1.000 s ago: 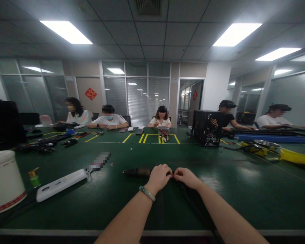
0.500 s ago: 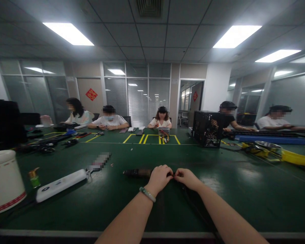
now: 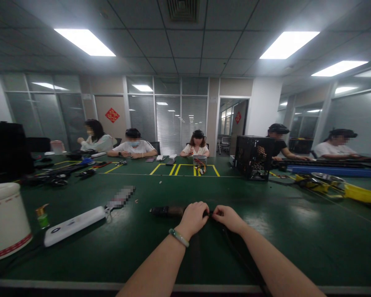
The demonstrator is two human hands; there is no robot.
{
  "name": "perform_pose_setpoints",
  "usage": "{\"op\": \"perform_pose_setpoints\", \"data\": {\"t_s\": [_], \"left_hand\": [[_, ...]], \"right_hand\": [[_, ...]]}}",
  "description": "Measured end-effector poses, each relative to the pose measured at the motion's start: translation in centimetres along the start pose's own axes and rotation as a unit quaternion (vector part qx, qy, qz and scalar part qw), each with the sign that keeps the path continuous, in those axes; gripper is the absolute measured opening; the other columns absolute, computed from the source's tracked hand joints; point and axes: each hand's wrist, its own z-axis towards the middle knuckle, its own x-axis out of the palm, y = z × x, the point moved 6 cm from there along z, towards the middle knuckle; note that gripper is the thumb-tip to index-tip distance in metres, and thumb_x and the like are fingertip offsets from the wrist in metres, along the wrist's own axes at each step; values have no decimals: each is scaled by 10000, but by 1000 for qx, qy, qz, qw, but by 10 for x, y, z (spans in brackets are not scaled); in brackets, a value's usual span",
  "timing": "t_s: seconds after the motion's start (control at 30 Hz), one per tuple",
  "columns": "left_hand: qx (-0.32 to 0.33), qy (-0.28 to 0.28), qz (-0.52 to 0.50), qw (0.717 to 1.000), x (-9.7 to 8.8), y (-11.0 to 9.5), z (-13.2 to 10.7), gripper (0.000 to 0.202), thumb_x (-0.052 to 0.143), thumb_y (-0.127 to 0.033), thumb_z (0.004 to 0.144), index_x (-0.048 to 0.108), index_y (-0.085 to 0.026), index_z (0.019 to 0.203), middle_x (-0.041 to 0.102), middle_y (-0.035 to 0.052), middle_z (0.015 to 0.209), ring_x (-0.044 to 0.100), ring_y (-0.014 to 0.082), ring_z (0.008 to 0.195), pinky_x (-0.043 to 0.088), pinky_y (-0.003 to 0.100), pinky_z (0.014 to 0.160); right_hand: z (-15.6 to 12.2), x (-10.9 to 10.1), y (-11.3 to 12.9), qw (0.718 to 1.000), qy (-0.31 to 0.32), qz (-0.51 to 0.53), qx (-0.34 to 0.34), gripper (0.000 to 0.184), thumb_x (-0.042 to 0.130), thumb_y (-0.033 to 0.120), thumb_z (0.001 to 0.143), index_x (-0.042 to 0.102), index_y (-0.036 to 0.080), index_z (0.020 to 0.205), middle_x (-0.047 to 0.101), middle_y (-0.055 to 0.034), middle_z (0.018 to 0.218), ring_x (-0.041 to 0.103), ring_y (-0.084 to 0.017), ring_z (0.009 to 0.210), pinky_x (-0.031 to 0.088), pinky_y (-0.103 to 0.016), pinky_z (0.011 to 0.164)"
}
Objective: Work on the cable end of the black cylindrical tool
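Observation:
My left hand (image 3: 194, 217), with a pale green bracelet on its wrist, is closed round the near end of a dark cylindrical tool (image 3: 167, 211) lying on the green table (image 3: 136, 251). My right hand (image 3: 227, 218) is pinched shut right beside it, fingertips almost touching the left hand's. A thin black cable (image 3: 235, 251) runs from under my right hand back toward me along the forearm. What the pinched fingers grip is too small to make out.
A white power strip (image 3: 74, 225), a small green pump bottle (image 3: 42, 216) and a white bucket (image 3: 4, 218) lie at the left. A black mesh computer case (image 3: 253, 156) stands at the back right. Several people sit along the far and right sides.
My two hands have stayed together on the tool with only slight shifts. The view has dipped a little.

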Motion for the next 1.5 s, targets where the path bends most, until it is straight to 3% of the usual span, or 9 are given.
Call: {"op": "perform_pose_setpoints", "data": {"t_s": [0.6, 0.83, 1.07, 1.23, 1.5], "left_hand": [[16, 0, 28, 999, 1, -2, 1, 67, 580, -205, 852, 581, -225, 916, 602, 9, 967, 548, 185, 943, 397, 306, 825], [6, -4, 26, 1000, 1, -1, 1, 131, 625, -268, 844, 585, -225, 961, 603, 7, 985, 553, 192, 964, 412, 312, 822], [30, -1, 34, 999, 2, -3, 1, 105, 568, -196, 860, 601, -240, 950, 599, 8, 1006, 549, 183, 975, 410, 307, 850], [12, -7, 25, 1000, 1, -2, 0, 111, 609, -272, 849, 595, -222, 947, 608, 19, 964, 557, 196, 948, 420, 314, 837], [27, -1, 29, 999, 1, -3, 1, 112, 591, -202, 852, 590, -242, 957, 609, 5, 1000, 554, 184, 968, 415, 301, 833]], "right_hand": [[0, 2, 2, 1000, -1, 6, -27, 125, 629, 297, 799, 648, 178, 763, 620, 16, 673, 548, -139, 626, 369, -218, 548], [-1, 0, 4, 1000, -1, 8, -28, 128, 624, 296, 804, 645, 177, 763, 619, 16, 676, 547, -137, 632, 373, -214, 550], [-1, 1, 3, 1000, 2, 12, -26, 143, 621, 313, 803, 652, 177, 769, 617, 17, 675, 539, -136, 624, 368, -212, 548], [-1, 2, 2, 999, 1, 17, -28, 128, 625, 294, 788, 641, 172, 754, 604, 20, 659, 533, -133, 619, 366, -213, 552], [-1, 1, 2, 1000, 7, 15, -19, 133, 632, 304, 788, 649, 173, 771, 621, 17, 669, 545, -136, 623, 379, -215, 557]]}}
